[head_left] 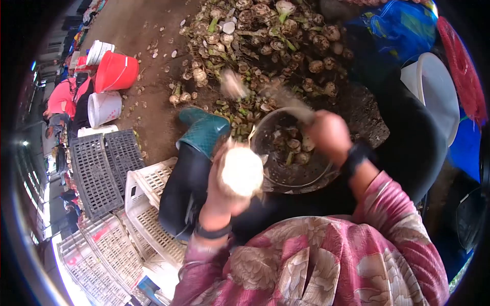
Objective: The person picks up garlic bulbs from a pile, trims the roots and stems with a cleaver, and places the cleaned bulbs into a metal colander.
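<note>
My left hand (215, 186) grips a round, pale root vegetable (241, 172) from beneath and the side, its bright white cut face turned up. My right hand (331, 136) is closed around the handle of a knife; the blade (288, 103) is smeared by motion and points up and left, apart from the vegetable. A blurred pale piece (233, 84) shows in the air or over the pile beyond the blade. Under my right hand stands a round metal basin (273, 171) with several small trimmed pieces (294, 145) in it.
A heap of knobbly root vegetables (275, 30) covers the ground ahead. My green boot (204, 133) stands beside it. White crates (153, 188), dark crates (94, 176), a red bucket (116, 71) and white buckets (104, 108) line the left. A large pale tub (431, 94) stands right. A person in pink (66, 97) is far left.
</note>
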`<action>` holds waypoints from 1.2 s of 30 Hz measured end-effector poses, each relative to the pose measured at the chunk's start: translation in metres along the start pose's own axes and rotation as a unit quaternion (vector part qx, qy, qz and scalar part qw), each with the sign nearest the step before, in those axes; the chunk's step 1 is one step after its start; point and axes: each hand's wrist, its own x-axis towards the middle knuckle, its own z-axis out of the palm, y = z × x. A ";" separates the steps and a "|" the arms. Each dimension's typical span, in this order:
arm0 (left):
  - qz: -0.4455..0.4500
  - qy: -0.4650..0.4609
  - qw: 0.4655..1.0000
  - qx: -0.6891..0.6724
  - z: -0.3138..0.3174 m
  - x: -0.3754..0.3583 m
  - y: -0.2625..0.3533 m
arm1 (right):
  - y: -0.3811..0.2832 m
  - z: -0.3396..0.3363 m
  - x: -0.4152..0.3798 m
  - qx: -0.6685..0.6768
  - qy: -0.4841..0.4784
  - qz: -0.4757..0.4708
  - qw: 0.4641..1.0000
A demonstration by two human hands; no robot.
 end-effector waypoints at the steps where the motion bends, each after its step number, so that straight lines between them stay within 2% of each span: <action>1: -0.047 -0.025 0.979 -0.197 -0.011 -0.008 0.004 | -0.001 -0.009 -0.001 0.009 0.061 0.002 0.998; 2: -0.023 0.017 0.989 -0.144 -0.008 -0.010 0.012 | -0.011 -0.023 -0.003 0.014 0.118 -0.004 0.993; 4: 0.010 0.107 0.994 -0.027 0.000 -0.016 0.027 | -0.055 -0.026 -0.032 0.001 0.126 -0.155 0.980; 5: 0.040 0.112 0.992 0.031 -0.001 -0.015 0.031 | -0.067 -0.027 -0.045 0.015 0.133 -0.210 0.968; 6: 0.072 0.114 0.987 0.087 -0.002 -0.012 0.034 | -0.076 -0.028 -0.053 0.044 0.144 -0.213 0.965; 8: 0.100 0.151 0.979 0.099 -0.002 -0.016 0.037 | -0.076 -0.035 -0.055 0.148 0.097 -0.118 0.977; 9: 0.129 0.167 0.973 0.092 -0.002 -0.017 0.041 | -0.065 -0.033 -0.047 0.120 0.137 -0.146 0.972; 10: 0.183 0.148 0.969 0.081 -0.011 -0.014 0.038 | -0.070 -0.042 -0.048 0.140 0.135 -0.157 0.968; 12: 0.167 0.212 0.963 0.006 0.001 -0.019 0.041 | -0.081 -0.053 -0.067 0.187 0.112 -0.163 0.962; 13: 0.184 0.191 0.963 -0.040 0.001 -0.020 0.040 | -0.088 -0.054 -0.072 0.203 0.116 -0.193 0.953; 16: 0.202 0.260 0.944 -0.024 0.025 -0.019 0.046 | -0.105 -0.069 -0.086 0.215 0.111 -0.273 0.931; 20: 0.260 0.176 0.946 -0.081 0.043 -0.019 0.057 | -0.101 -0.073 -0.079 0.222 0.064 -0.307 0.923; 21: 0.222 0.148 0.961 -0.067 0.021 -0.028 0.056 | -0.089 -0.059 -0.067 0.167 0.066 -0.240 0.954; 22: 0.235 0.096 0.962 -0.100 0.022 -0.024 0.072 | -0.055 -0.034 -0.037 0.048 -0.058 -0.194 0.978; 23: 0.244 0.043 0.960 -0.133 0.022 -0.019 0.087 | -0.035 -0.025 -0.042 0.052 -0.076 -0.156 0.983; 24: 0.259 0.032 0.959 -0.106 0.032 -0.010 0.103 | -0.024 -0.021 -0.046 0.055 -0.092 -0.120 0.987; 25: 0.177 0.143 0.973 -0.026 0.020 -0.005 0.108 | -0.026 -0.024 -0.035 0.079 0.032 -0.137 0.987; 26: 0.103 0.191 0.976 0.000 0.006 0.006 0.089 | -0.032 -0.019 -0.034 0.109 0.140 -0.145 0.973; 28: 0.001 0.118 0.989 0.087 -0.004 0.019 0.044 | -0.059 -0.064 -0.033 0.230 0.169 -0.122 0.951; 30: -0.098 0.056 0.974 0.195 0.007 0.039 0.003 | -0.060 -0.088 -0.023 0.300 0.199 -0.099 0.928; 32: -0.124 0.058 0.919 0.371 -0.017 0.057 -0.056 | -0.058 -0.105 -0.033 0.473 0.160 -0.044 0.865; 33: -0.070 0.073 0.877 0.470 -0.038 0.066 -0.085 | -0.053 -0.109 -0.040 0.532 0.134 -0.048 0.835; 34: -0.090 0.134 0.853 0.497 -0.044 0.081 -0.087 | -0.050 -0.111 -0.046 0.530 0.143 -0.059 0.834; 36: -0.057 0.222 0.810 0.541 -0.052 0.114 -0.077 | -0.043 -0.115 -0.054 0.560 0.118 -0.013 0.820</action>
